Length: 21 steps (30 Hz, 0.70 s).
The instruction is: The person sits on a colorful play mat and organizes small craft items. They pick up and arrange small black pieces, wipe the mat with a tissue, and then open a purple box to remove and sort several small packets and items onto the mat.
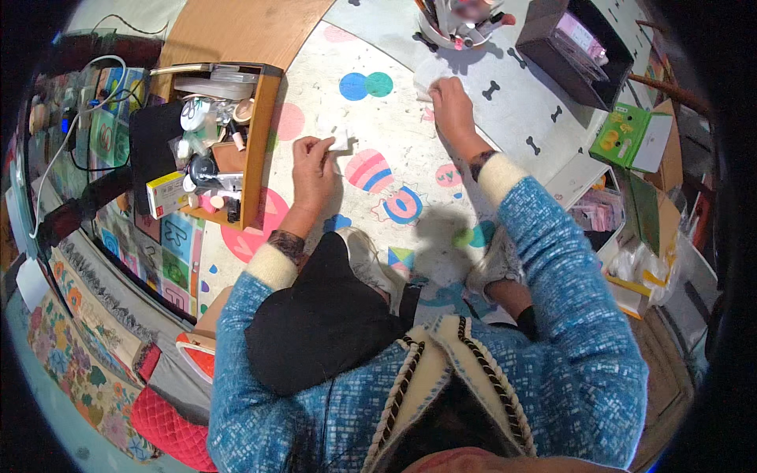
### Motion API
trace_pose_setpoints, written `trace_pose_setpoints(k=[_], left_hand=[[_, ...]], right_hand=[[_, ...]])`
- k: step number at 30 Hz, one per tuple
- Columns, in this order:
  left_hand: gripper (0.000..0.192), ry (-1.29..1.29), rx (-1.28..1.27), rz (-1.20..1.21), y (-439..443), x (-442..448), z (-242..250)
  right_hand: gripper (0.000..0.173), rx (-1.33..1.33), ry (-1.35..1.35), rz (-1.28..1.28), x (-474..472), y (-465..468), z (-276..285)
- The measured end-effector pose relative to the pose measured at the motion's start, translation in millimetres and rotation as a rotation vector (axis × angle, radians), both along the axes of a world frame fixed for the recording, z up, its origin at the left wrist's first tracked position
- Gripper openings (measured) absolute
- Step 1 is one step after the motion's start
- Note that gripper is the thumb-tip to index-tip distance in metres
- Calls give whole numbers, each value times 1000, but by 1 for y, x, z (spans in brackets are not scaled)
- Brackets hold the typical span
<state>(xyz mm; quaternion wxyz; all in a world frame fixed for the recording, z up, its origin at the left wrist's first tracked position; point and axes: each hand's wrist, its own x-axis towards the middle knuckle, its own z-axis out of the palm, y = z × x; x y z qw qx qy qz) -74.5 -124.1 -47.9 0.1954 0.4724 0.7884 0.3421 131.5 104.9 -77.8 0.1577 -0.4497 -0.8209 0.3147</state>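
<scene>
My left hand [313,174] pinches a small white piece [340,141], perhaps tissue or paper, between thumb and fingertips above a printed floor mat [414,127]. Further forward and to the right, my right hand [452,109] has its fingers closed on a pale, thin sheet [426,80] that lies partly over the mat. Its material is hard to tell. Beyond that hand stands a white round holder [429,40] full of brushes and cosmetics. Left of my left hand is a wooden drawer [260,142] crowded with small items, among them scissors [190,110] and a black round case [203,169].
A dark box [541,65] with packets sits at the far right. Below it are a green carton [618,139] and an open white box [582,186] of packets. My shoes [366,254] rest on the mat. A white cable [74,130] hangs at the left.
</scene>
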Motion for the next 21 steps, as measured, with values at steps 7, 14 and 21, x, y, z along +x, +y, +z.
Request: trace_pose_setpoints(k=[7,14,21], left_hand=[[26,189,13,-76,34,-70,13],[14,481,-66,-122,99,-94,-31],[17,42,-87,-312,46,10,-41]], right_hand=[[10,178,112,441,-115,40,-5],[9,360,173,505,-161,76,-58],[5,-84,-158,644,39,-16,2]])
